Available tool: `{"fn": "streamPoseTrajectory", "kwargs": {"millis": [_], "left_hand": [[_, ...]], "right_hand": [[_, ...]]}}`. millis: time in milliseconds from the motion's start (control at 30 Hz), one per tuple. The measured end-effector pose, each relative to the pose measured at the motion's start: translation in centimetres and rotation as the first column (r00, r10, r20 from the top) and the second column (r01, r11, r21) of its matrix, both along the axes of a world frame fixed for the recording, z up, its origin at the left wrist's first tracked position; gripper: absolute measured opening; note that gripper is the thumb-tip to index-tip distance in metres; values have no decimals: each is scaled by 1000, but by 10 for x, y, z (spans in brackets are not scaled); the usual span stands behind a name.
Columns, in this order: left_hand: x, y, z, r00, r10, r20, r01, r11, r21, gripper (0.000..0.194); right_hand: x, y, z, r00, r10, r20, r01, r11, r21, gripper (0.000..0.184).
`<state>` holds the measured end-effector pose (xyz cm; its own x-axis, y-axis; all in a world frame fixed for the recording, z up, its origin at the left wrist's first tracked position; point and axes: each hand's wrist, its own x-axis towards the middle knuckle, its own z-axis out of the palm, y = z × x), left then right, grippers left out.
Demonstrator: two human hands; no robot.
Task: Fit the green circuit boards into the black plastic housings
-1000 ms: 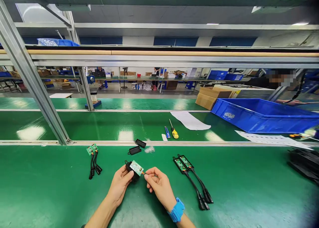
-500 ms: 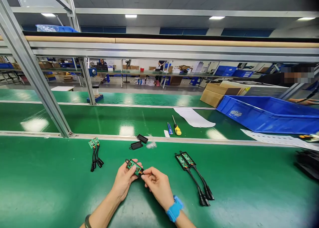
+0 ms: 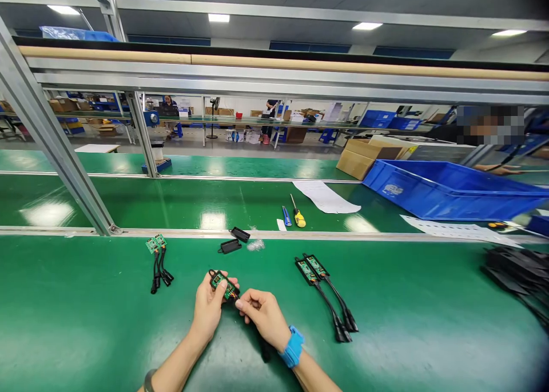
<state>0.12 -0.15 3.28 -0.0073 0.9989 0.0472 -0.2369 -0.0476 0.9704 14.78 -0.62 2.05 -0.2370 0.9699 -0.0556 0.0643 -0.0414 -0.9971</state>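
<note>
In my left hand (image 3: pixel 208 311) is a green circuit board (image 3: pixel 218 280) seated in a black plastic case, with my thumb pressing on the board. My right hand (image 3: pixel 266 319) pinches the black cable (image 3: pixel 265 352) where it meets the case, beside several coloured wires. Most of that cable is hidden behind the right hand. To the right lie two boards in black cases (image 3: pixel 307 271) with black cables. On the left are bare green boards (image 3: pixel 156 243) with short black cables. Ahead of my hands are two black case shells (image 3: pixel 230 246) beside a small clear plastic heap (image 3: pixel 256 244).
A blue utility knife (image 3: pixel 286 216), a yellow screwdriver (image 3: pixel 299 218) and a paper sheet (image 3: pixel 328 198) lie beyond the metal strip. A blue bin (image 3: pixel 454 192) and a cardboard box (image 3: pixel 360 158) stand at right. Black parts (image 3: pixel 514 275) are piled at the right edge. A metal post (image 3: pixel 64 135) rises at left.
The view has shifted slightly, so most things appear a little further left. Both hands keep their hold, and the cable's lower end now shows below my right hand.
</note>
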Motion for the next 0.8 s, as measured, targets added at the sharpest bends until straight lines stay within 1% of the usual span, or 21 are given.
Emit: {"fn": "streamPoseTrajectory", "kwargs": {"millis": [67,100,133,267,367,433,500,600,667,733,800], "left_hand": [[0,1,-2,997,18,-72,-14,998,56,39],[0,1,-3,996,23,-83,-17,998,67,39],[0,1,-3,998,18,-68,-14,998,58,40],[0,-1,-1,994,-19,105,26,998,-62,44],[-2,-2,3,985,-40,166,60,992,-115,45],[-2,-3,4,983,-51,176,73,989,-126,45],[-1,-4,4,988,-36,152,54,992,-114,45],[2,-5,2,996,3,85,3,997,-72,44],[4,-5,2,999,22,43,-21,999,-32,43],[6,-4,3,999,30,18,-31,1000,5,41],[6,-2,5,1000,12,26,-12,1000,-17,38]], "right_hand": [[-1,-1,0,1000,-12,-13,11,1000,-10,37],[-2,-2,0,1000,-21,-11,21,1000,-7,37],[-2,-2,0,1000,-29,-10,29,1000,0,37],[-2,0,-3,998,-49,-38,50,999,9,38],[-2,3,-5,996,-8,-87,6,1000,-22,39],[-2,3,-6,994,21,-103,-25,999,-37,41],[-2,3,-8,998,5,-57,-7,1000,-24,42],[-4,2,-10,994,-71,89,66,996,58,40],[-5,2,-10,982,-108,157,92,990,105,38],[-5,2,-7,979,-97,182,75,989,125,36],[-3,2,-2,975,-53,215,19,987,160,34]]}}
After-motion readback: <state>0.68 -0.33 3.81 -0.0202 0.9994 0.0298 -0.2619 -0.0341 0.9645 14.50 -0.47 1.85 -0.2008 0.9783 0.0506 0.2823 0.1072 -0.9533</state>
